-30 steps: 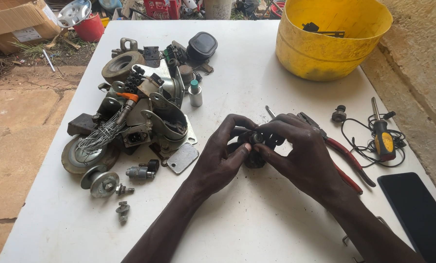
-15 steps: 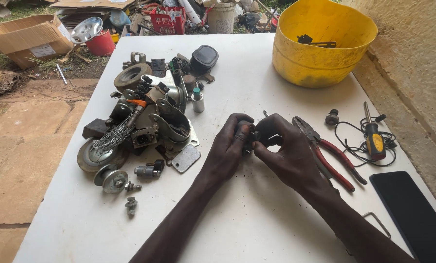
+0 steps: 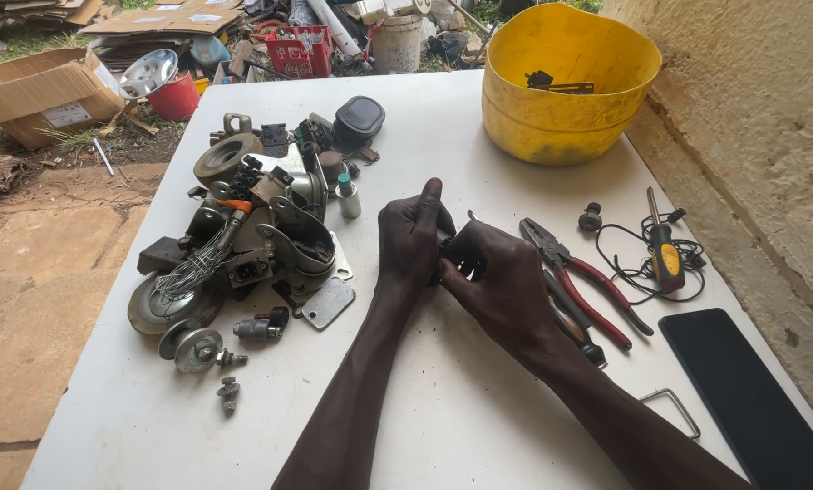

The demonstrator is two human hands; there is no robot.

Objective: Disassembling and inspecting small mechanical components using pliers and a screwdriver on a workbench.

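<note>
Both of my hands meet over the middle of a white table (image 3: 443, 408). My left hand (image 3: 411, 238) and my right hand (image 3: 495, 277) close together around a small dark part (image 3: 446, 251), which is almost wholly hidden by the fingers. My left thumb points up. Red-handled pliers (image 3: 581, 277) lie just right of my right hand.
A heap of metal scrap parts (image 3: 252, 236) with wheels and wire lies at the left. A yellow bucket (image 3: 565, 86) stands at the far right. A screwdriver with a cable (image 3: 662, 249), a black phone (image 3: 747, 395), a wire loop (image 3: 671, 410) and a rough wall (image 3: 769, 136) are on the right.
The view has tilted so the hands sit lower and nearer centre. My hands have closed tighter over the dark part, hiding it more.
</note>
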